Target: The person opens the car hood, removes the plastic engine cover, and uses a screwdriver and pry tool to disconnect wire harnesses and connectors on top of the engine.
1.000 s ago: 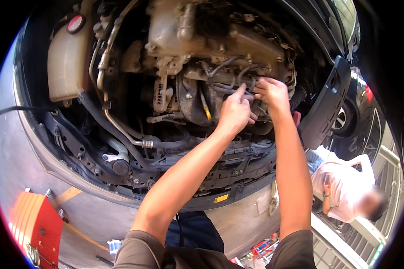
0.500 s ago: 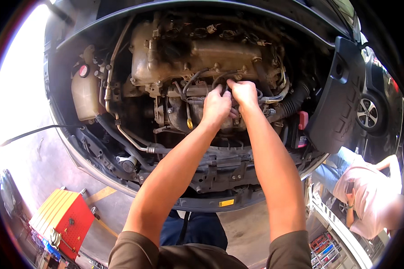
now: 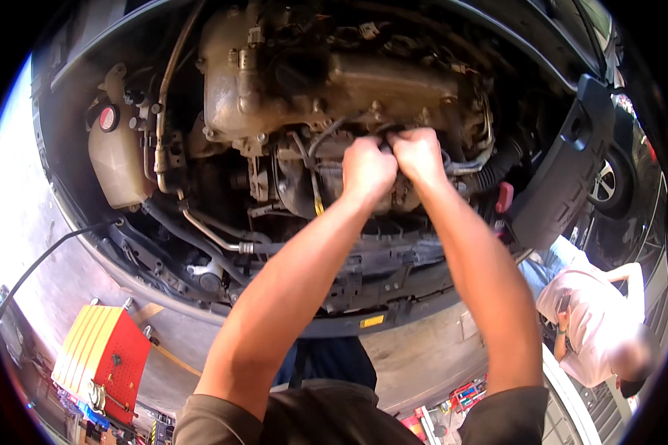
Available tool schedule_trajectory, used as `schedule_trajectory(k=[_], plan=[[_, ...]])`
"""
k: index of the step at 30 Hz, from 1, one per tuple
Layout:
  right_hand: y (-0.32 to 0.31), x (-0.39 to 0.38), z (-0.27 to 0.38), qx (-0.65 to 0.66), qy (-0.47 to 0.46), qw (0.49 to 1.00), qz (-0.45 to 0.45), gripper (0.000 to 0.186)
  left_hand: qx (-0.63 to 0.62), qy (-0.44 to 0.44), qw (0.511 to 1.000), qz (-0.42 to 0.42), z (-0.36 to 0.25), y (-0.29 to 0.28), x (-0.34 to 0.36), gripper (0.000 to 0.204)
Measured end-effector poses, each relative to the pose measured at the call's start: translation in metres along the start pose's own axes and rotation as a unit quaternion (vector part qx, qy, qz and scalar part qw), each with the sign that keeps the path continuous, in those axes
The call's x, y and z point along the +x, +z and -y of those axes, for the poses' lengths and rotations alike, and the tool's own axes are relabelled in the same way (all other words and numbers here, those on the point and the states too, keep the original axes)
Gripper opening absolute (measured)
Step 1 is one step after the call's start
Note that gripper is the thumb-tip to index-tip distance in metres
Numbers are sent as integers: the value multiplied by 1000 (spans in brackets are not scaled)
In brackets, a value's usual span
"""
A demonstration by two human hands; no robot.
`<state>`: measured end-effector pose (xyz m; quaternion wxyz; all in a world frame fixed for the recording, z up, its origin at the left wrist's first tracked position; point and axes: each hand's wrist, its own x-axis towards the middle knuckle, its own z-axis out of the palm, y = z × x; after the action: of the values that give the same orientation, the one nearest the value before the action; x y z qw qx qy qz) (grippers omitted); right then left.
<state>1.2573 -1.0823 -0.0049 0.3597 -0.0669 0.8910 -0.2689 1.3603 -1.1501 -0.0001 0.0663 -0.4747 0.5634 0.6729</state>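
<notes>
Both hands are in the engine bay, close together just below the front edge of the metal engine cover [image 3: 393, 78]. My left hand [image 3: 369, 169] is closed, its knuckles up and its fingertips hidden. Beside it, my right hand [image 3: 419, 154] is closed too, with thumb and fingers pinched toward the left hand. A dark, thin hose-like piece shows by the fingertips, but what each hand grips is hidden and blurred. Left of my left hand a thin black hose [image 3: 325, 137] curves up to the engine. A yellow-ended dipstick [image 3: 318, 205] stands below it.
A coolant tank [image 3: 119, 167] with a red-marked cap sits at left; a prop rod [image 3: 44, 259] slants beyond it. At right, a black plastic cover [image 3: 564, 178] leans at the bay's edge. A person [image 3: 594, 319] holds a phone nearby. A red-orange tool cart [image 3: 100, 360] stands lower left.
My view has shifted and tilted. Both hands have curled tighter and drawn together at the same spot, the left one turning so its knuckles face up.
</notes>
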Motion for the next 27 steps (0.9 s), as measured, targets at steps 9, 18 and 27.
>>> schedule_trajectory(k=[9, 18, 27], plan=[[-11, -10, 23, 247, 205, 946, -45, 12, -453, -138, 880, -38, -23, 11, -33, 21], [-16, 5, 28, 136, 254, 953, 95, 19, -334, -98, 937, -35, -5, 12, -24, 20], [-8, 9, 32, 143, 312, 937, 62, 19, -347, -88, 933, -32, 2, 24, -20, 29]])
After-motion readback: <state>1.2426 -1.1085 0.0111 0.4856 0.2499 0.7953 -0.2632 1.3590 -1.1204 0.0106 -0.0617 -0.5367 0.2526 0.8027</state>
